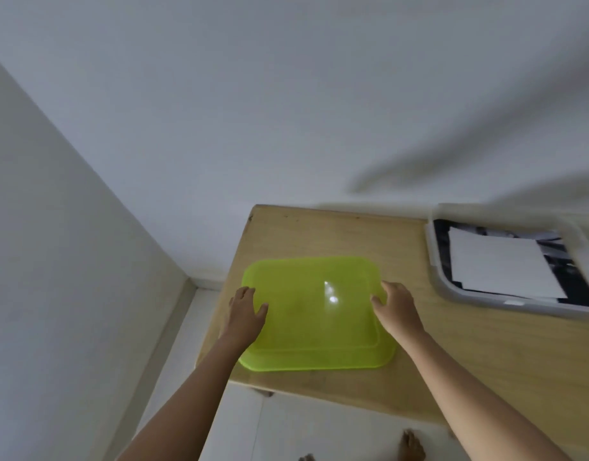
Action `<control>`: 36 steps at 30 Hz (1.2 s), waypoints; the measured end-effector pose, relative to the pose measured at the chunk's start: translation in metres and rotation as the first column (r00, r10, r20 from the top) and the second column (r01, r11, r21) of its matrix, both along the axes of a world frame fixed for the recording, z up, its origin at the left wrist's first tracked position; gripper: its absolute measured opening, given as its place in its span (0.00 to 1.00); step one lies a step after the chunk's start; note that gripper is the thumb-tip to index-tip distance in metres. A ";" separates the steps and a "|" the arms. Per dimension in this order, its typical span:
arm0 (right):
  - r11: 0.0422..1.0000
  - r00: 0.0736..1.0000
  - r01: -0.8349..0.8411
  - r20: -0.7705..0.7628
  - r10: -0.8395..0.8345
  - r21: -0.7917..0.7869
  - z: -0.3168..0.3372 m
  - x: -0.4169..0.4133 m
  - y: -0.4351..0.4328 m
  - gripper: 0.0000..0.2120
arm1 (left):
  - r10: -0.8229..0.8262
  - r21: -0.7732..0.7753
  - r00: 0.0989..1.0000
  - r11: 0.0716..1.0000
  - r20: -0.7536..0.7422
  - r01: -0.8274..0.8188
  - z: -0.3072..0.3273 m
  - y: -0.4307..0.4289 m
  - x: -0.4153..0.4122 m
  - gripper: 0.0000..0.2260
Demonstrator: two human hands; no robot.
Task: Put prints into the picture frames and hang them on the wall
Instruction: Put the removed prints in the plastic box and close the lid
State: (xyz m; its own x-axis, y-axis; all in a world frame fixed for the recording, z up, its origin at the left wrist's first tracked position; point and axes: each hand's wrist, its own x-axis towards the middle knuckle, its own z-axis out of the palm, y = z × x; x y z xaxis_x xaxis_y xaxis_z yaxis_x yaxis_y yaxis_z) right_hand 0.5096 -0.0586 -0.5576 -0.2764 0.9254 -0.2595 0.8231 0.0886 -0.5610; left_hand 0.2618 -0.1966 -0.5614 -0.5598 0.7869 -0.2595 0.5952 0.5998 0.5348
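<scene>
Left grip (245,311) and right grip (394,304) each curl onto a side edge of the green tub (313,314) on the tabletop (486,344). Prints (502,261) lie in the grey tray (479,299) at right (no frames in view). Risk: the slick plastic slips, or the tub swings into the tray.

One table (469,361), two trays, two hands.
One green tray (306,331), one grey tray (452,289); one left hand (245,311), one right hand (396,306); one white sheet (502,264); dark prints (441,254), uncountable.
</scene>
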 end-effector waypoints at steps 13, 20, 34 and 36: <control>0.969 0.971 0.238 -0.001 -0.238 0.063 -0.033 -0.015 -0.038 0.25 | 0.100 0.022 0.993 0.995 0.057 -0.102 -0.043 -0.040 0.008 0.28; 0.966 0.954 0.257 -0.164 -0.252 0.006 -0.037 -0.012 -0.044 0.32 | 0.190 0.036 0.970 0.980 0.150 -0.197 -0.036 -0.039 0.007 0.31; 0.915 0.904 0.325 -0.361 -0.227 0.239 0.048 0.072 0.047 0.28 | 0.164 0.305 0.981 0.933 0.108 -0.190 0.053 0.082 0.081 0.32; 0.907 0.896 0.351 -0.364 -0.254 0.234 0.054 0.106 0.065 0.27 | 0.120 0.312 0.987 0.939 0.105 -0.147 0.061 0.105 0.109 0.32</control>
